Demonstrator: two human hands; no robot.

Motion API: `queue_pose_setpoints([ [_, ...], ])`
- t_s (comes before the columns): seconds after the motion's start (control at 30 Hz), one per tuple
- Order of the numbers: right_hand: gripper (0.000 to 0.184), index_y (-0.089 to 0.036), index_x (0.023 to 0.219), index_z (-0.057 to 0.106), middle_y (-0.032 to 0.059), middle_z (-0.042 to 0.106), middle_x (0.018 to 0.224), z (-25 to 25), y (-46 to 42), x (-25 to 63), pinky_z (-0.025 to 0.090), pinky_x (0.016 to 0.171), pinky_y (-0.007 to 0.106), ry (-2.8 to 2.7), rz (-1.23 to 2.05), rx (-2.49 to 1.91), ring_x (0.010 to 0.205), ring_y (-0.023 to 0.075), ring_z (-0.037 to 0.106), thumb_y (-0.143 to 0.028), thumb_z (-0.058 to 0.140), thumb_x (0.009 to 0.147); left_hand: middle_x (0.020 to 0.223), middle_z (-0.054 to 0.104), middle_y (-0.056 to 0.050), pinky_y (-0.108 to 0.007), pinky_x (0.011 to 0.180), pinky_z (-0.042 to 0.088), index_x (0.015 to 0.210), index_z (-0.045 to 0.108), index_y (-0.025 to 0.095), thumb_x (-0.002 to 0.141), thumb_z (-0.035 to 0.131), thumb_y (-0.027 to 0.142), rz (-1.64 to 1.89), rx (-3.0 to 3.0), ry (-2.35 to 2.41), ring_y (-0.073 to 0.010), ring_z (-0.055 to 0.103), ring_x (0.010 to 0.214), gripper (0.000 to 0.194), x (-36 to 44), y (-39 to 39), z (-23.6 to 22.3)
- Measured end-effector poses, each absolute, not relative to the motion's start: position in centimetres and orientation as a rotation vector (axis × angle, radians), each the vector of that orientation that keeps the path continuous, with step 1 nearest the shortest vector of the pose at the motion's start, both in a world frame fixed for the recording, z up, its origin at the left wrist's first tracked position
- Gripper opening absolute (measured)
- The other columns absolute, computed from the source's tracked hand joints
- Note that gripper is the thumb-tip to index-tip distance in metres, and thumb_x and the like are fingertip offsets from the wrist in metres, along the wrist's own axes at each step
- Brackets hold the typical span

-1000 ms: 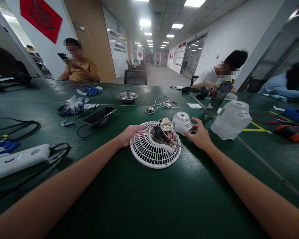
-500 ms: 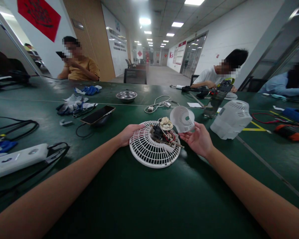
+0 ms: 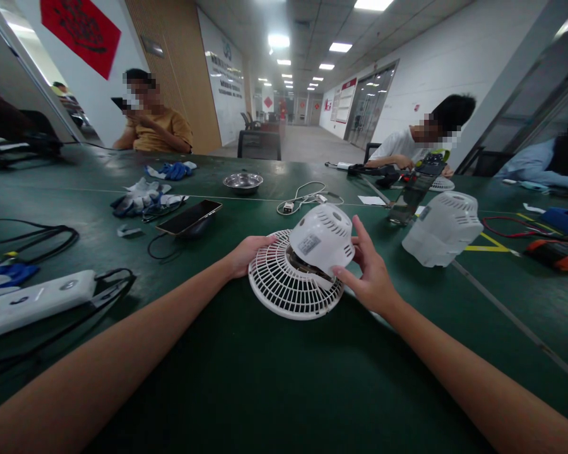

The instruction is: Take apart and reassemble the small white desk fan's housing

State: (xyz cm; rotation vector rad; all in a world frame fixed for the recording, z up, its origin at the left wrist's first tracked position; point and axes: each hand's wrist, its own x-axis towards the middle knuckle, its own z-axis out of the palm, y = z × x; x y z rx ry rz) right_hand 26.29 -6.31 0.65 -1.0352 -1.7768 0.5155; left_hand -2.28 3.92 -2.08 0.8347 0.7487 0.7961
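From where I stand, a white power strip (image 3: 38, 306) lies at the left of the frame, with crumpled gloves (image 3: 139, 200) and a dark-screened phone (image 3: 189, 217) further in. A shiny metal bowl (image 3: 228, 183) sits near the desk's far edge; I can't make out any contents. The left hand (image 3: 247, 256) has its grip pinched on the rim of a round white grille (image 3: 281, 297), lying at the centre of the frame. Over it tilts a white cover (image 3: 322, 232), domed, slotted and labelled, dark parts peeking from beneath. The right hand (image 3: 372, 275) curls its grip around the cover's right side, thumb low, fingers behind. Beyond stands a smoky see-through container (image 3: 406, 200), its contents unclear, then a pale vented shell (image 3: 442, 230). Green desk (image 3: 284, 391) stretches between the forearms towards the bottom of the frame.
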Motion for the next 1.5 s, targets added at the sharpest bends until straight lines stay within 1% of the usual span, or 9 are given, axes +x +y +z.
queue_pose_setpoints([
  [0.37,0.078,-0.033,0.151,0.039,0.01,0.057,0.129,1.2,-6.6,26.1,0.057,0.095,0.055,-1.958,0.224,-1.1,0.111,0.0306,0.061,-0.035,0.074,0.081,0.107,0.076,-0.017,-0.039,0.096,0.057,0.109,0.071,0.007,0.094,0.063,0.02,0.783,0.849,0.733,-0.022,0.074,0.093,0.021,-2.5,4.5,-2.8],
  [0.57,0.08,-0.031,0.152,0.035,0.0114,0.055,0.135,1.2,-6.5,26.2,0.056,0.097,0.054,-1.989,0.239,-1.112,0.117,0.032,0.059,-0.038,0.072,0.082,0.108,0.075,-0.017,-0.038,0.095,0.057,0.105,0.073,0.007,0.093,0.063,0.019,0.788,0.846,0.737,-0.0222,0.074,0.093,0.02,-2.4,4.4,-2.6],
  [0.73,0.095,-0.032,0.156,0.026,0.0121,0.051,0.146,0.9,-6.4,26.0,0.053,0.101,0.058,-2.013,0.317,-1.164,0.121,0.0344,0.06,-0.044,0.078,0.078,0.103,0.076,-0.016,-0.039,0.092,0.058,0.104,0.072,0.008,0.091,0.066,0.019,0.823,0.879,0.776,-0.022,0.074,0.091,0.018,-2.3,4.2,-2.6],
  [0.87,0.092,-0.03,0.154,0.028,0.013,0.057,0.14,0.9,-6.4,25.7,0.056,0.097,0.059,-1.956,0.359,-1.191,0.114,0.0338,0.064,-0.043,0.078,0.078,0.106,0.075,-0.016,-0.039,0.09,0.059,0.114,0.068,0.01,0.088,0.069,0.019,0.929,0.947,0.839,-0.0232,0.074,0.093,0.027,-2.0,4.4,-2.8],
  [1.0,0.089,-0.029,0.153,0.03,0.0134,0.062,0.134,1.0,-6.5,25.5,0.057,0.094,0.061,-1.938,0.357,-1.198,0.111,0.0343,0.066,-0.041,0.077,0.078,0.122,0.07,-0.015,-0.045,0.1,0.052,0.124,0.066,0.015,0.085,0.073,0.025,1.035,1.273,1.001,-0.0279,0.068,0.11,0.041,-2.1,4.1,-2.2],
  [1.1,0.089,-0.03,0.153,0.03,0.0136,0.061,0.134,1.0,-6.5,25.5,0.058,0.093,0.062,-1.947,0.341,-1.192,0.111,0.0351,0.066,-0.04,0.077,0.078,0.136,0.063,-0.012,-0.047,0.114,0.038,0.116,0.071,0.02,0.081,0.075,0.027,1.159,1.67,1.084,-0.032,0.052,0.133,0.036,-2.1,2.9,-0.6],
  [1.17,0.089,-0.031,0.154,0.03,0.0131,0.061,0.136,1.1,-6.4,25.6,0.058,0.093,0.062,-1.956,0.334,-1.181,0.111,0.0353,0.066,-0.039,0.076,0.079,0.14,0.06,-0.01,-0.047,0.117,0.033,0.121,0.07,0.022,0.078,0.077,0.027,1.153,1.814,0.96,-0.0339,0.043,0.14,0.044,-1.7,1.7,0.6],
  [1.3,0.088,-0.032,0.156,0.028,0.0126,0.056,0.142,1.2,-6.2,25.9,0.057,0.094,0.061,-1.99,0.332,-1.156,0.115,0.0353,0.064,-0.039,0.074,0.081,0.129,0.067,-0.014,-0.053,0.114,0.033,0.132,0.064,0.021,0.07,0.084,0.03,0.93,1.983,0.715,-0.0389,0.053,0.126,0.066,-0.8,0.1,2.4],
  [1.5,0.092,-0.033,0.156,0.026,0.0123,0.051,0.15,1.2,-6.7,26.2,0.053,0.1,0.061,-2.106,0.386,-1.01,0.125,0.037,0.059,-0.044,0.076,0.08,0.124,0.066,-0.015,-0.053,0.109,0.037,0.123,0.068,0.019,0.064,0.088,0.04,0.845,2.264,0.686,-0.0383,0.056,0.119,0.065,-0.6,0.0,3.2],
])
